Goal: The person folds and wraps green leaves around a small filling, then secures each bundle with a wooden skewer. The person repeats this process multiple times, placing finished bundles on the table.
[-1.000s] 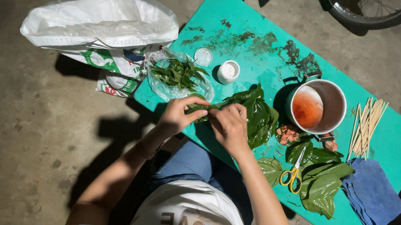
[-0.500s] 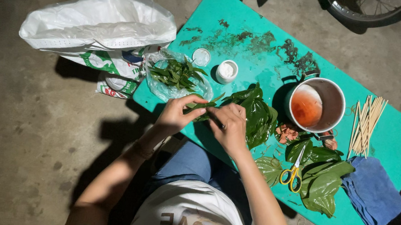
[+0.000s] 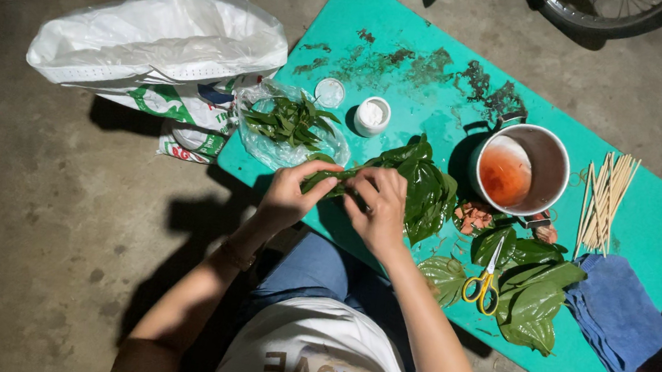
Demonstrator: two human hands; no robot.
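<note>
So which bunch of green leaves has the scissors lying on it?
The loose leaves at the table's near right side, beside the blue cloth. The yellow-handled scissors lie on them; the other leaves are in the hands or in the plastic bag.

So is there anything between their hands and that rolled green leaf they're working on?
Nothing visible. Both the left hand and right hand already grip the rolled leaf directly, above the near edge of the green table. The leaf pile lies just beyond, not between.
</note>
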